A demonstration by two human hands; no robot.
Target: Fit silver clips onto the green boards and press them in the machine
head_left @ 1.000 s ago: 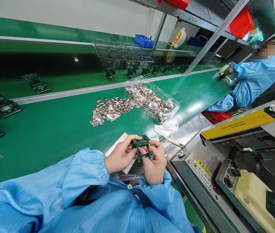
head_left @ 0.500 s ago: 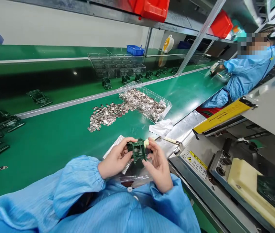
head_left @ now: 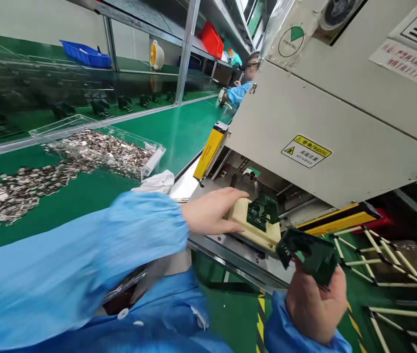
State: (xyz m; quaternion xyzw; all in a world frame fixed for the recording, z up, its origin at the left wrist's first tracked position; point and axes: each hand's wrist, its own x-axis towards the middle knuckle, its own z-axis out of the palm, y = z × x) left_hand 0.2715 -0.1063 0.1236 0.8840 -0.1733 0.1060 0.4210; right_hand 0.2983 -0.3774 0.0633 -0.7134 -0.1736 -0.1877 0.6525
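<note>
My right hand grips a dark green moulded plastic part with a curved notch, held up in front of the press machine. My left hand lies along the left end of a cream-coloured fixture block, thumb and fingers apart, touching it. A second dark green plastic part sits in the block, just right of my left fingertips. Whether those fingertips touch that part, I cannot tell.
The machine's pale housing overhangs the fixture, with yellow light-curtain bars at its sides. A clear tray holds many small metal pieces; more lie loose on the green bench. A blue bin and a co-worker are farther back.
The view has swung right toward the machine. Both hands were together on a green plastic part before my body; now they are apart, the left at the fixture, the right holding a green part.
</note>
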